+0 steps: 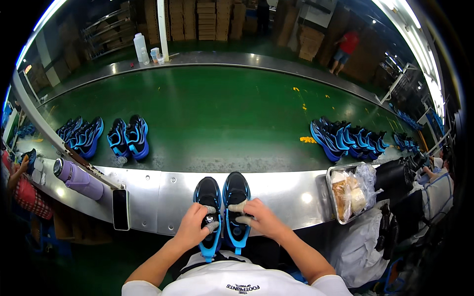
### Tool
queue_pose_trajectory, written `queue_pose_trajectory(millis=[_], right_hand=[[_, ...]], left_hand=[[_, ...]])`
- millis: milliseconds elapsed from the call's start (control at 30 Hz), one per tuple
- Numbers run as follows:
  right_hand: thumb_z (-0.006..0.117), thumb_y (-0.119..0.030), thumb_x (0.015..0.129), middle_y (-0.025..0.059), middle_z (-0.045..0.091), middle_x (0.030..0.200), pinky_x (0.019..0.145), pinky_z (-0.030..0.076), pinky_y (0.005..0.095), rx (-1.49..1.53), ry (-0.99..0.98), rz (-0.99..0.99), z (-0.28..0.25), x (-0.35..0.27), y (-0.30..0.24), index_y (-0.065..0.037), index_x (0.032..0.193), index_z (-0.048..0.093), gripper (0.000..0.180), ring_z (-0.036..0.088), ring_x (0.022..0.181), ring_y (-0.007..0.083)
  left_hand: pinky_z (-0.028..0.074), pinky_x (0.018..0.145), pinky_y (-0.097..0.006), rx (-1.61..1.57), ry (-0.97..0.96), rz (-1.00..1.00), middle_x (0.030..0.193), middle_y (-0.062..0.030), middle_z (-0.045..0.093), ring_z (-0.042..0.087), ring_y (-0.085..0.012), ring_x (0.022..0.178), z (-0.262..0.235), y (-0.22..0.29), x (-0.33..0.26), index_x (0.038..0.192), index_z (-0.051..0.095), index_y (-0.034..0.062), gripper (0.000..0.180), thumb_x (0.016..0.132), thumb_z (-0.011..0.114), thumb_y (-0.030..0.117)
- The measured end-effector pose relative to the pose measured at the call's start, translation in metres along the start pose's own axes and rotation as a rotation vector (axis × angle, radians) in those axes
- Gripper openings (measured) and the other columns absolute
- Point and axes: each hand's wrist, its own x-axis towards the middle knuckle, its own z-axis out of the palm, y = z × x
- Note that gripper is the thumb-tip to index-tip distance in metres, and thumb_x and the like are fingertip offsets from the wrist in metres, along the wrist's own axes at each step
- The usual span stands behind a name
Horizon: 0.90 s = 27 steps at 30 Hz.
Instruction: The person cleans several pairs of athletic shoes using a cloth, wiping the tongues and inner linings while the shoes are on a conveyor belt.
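Purple bottle (79, 180) is at left, then a phone (120, 209) with dark screen. The left hand (193, 226) lays bent, covered fingertips on the left shoe (207, 188), partly hiding its laces. The right shoe (236, 184) is just beside, also on the metal ledge (165, 197), under the right hand (264, 217). Whether either hand pinches, I cannot tell. Further right, a tray (332, 197) holds bagged things, unclear through plastic.
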Motion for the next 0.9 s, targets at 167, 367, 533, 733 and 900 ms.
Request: queue_pose_trajectory(millis=[167, 367, 533, 733, 900], right_hand=[[0.075, -0.018, 0.080, 0.0093, 0.060, 0.092, 0.087, 0.044, 0.0382, 0.001, 0.062, 0.066, 0.009, -0.005, 0.003, -0.013, 0.130, 0.063, 0.051, 0.053, 0.091, 0.0282], [0.076, -0.011, 0.079, 0.0057, 0.068, 0.118, 0.092, 0.047, 0.0344, -0.082, 0.041, 0.068, -0.001, 0.002, 0.007, -0.012, 0.129, 0.064, 0.052, 0.059, 0.104, 0.0236], [0.078, -0.013, 0.076, 0.0066, 0.067, 0.100, 0.089, 0.045, 0.0366, -0.015, 0.131, 0.094, -0.009, 0.014, -0.004, -0.012, 0.128, 0.064, 0.054, 0.055, 0.097, 0.0267], [0.076, -0.009, 0.076, 0.0057, 0.067, 0.099, 0.090, 0.044, 0.0359, -0.049, 0.094, 0.107, 0.005, 0.003, -0.001, -0.013, 0.127, 0.065, 0.052, 0.053, 0.093, 0.0253], [0.078, -0.016, 0.075, 0.0043, 0.067, 0.098, 0.088, 0.045, 0.0362, 0.114, 0.083, 0.029, -0.001, 0.004, -0.003, -0.012, 0.118, 0.069, 0.045, 0.054, 0.093, 0.0259]], left_hand=[[0.049, 0.079, -0.032, -0.151, -0.152, -0.044, 0.097, -0.0079, 0.060, 0.056, -0.0213, 0.085, -0.014, -0.002, -0.005, 0.121, 0.065, 0.0093, 0.043, 0.079, 0.073, 0.006], [0.049, 0.077, -0.031, 0.021, -0.042, 0.016, 0.097, -0.0086, 0.058, 0.057, -0.0230, 0.083, -0.006, -0.002, 0.011, 0.120, 0.063, 0.0043, 0.040, 0.082, 0.074, 0.012], [0.045, 0.072, -0.027, -0.193, -0.103, -0.091, 0.093, -0.0041, 0.056, 0.052, -0.0146, 0.077, -0.019, -0.004, 0.014, 0.121, 0.063, 0.0034, 0.040, 0.082, 0.071, 0.004], [0.044, 0.072, -0.026, -0.115, -0.095, -0.112, 0.090, -0.0040, 0.054, 0.049, -0.0142, 0.076, -0.010, -0.002, 0.012, 0.118, 0.064, 0.0038, 0.038, 0.081, 0.070, 0.001], [0.043, 0.072, -0.027, -0.176, -0.126, -0.082, 0.089, -0.0039, 0.053, 0.048, -0.0145, 0.077, -0.012, -0.001, 0.008, 0.117, 0.065, 0.0040, 0.038, 0.079, 0.072, 0.003]])
